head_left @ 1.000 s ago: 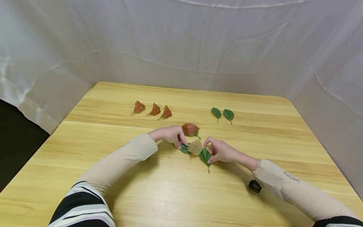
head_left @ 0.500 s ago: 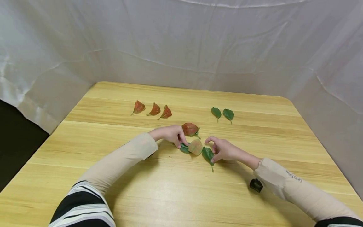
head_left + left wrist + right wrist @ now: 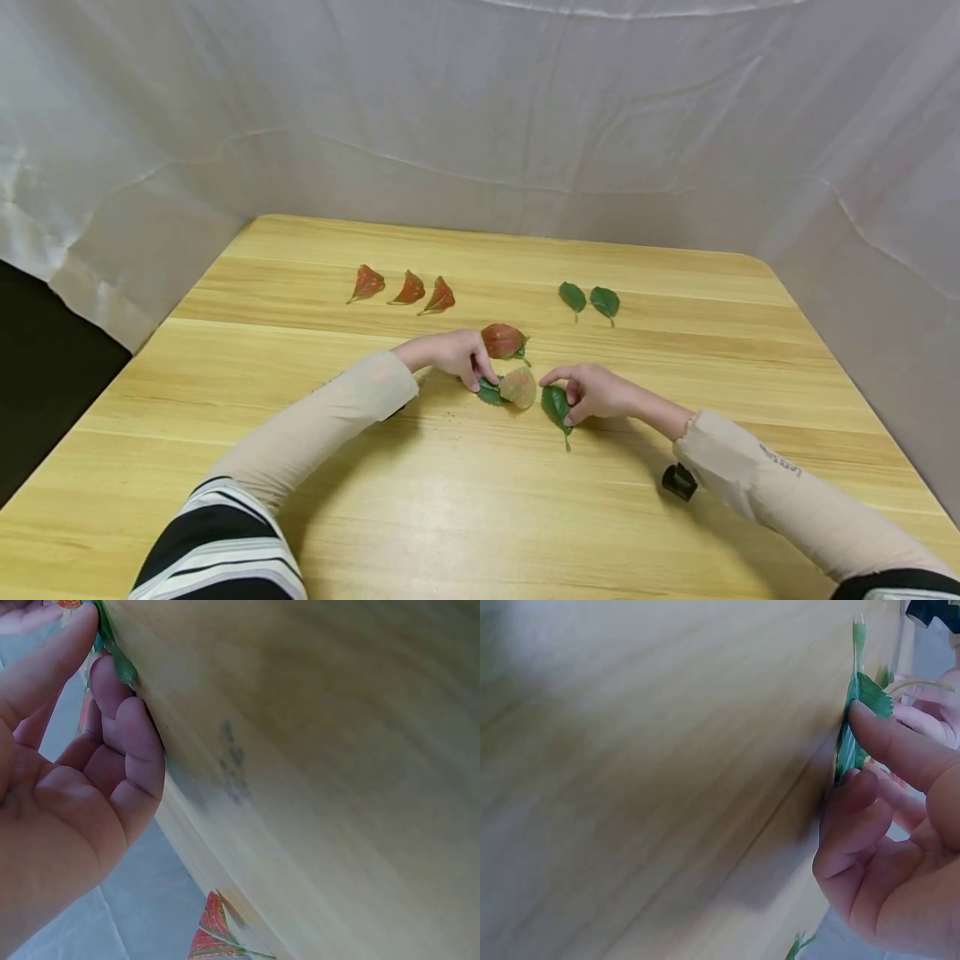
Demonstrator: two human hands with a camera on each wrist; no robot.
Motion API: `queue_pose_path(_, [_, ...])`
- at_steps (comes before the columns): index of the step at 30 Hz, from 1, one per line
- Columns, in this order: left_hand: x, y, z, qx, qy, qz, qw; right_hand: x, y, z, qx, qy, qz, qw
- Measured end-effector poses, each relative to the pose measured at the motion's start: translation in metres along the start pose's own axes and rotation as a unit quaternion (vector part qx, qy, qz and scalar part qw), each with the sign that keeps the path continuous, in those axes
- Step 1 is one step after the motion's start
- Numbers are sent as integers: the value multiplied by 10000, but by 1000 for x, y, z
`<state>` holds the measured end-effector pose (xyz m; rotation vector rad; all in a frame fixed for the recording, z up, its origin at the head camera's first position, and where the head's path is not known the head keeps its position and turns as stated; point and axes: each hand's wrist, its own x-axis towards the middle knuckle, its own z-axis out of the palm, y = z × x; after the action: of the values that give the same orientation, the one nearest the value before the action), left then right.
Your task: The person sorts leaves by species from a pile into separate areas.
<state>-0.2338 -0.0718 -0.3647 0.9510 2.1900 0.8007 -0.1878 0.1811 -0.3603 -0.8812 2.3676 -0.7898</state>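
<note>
My left hand (image 3: 457, 354) pinches the left end of a small green leaf (image 3: 489, 392) low over the table. A pale yellow-red leaf (image 3: 518, 387) overlaps that leaf's right end. To the right, my right hand (image 3: 596, 392) holds a larger green leaf (image 3: 556, 406) by its edge, stem pointing toward me, a small gap from the pale leaf. In the right wrist view the thumb presses on this leaf (image 3: 847, 739) with curled fingers beside it. Just beyond the left fingertips lies a red leaf (image 3: 503, 341), with a bit of green under its stem end.
Three red folded-looking leaves (image 3: 408, 288) lie in a row at the back left of the wooden table (image 3: 465, 517). Two green leaves (image 3: 604, 302) are at the back right. White curtain (image 3: 480, 125) hangs around the far sides.
My right hand has slid to the right with its green leaf, drawing it away from the pale leaf it was touching. The left hand has stayed in place.
</note>
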Motion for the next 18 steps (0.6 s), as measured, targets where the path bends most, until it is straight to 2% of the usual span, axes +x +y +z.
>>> queue_pose_path(8, [0,0,0,2,1,-32,10000,-2,1,-1,-302,139,260,9991])
queue_pose_path(13, [0,0,0,-5,-3,8,10000,-4,3,-2,-151,364,179,9991])
queue_pose_path(18, [0,1,0,24,25,100,9999,-4,7,-4,-221,517,140,9983])
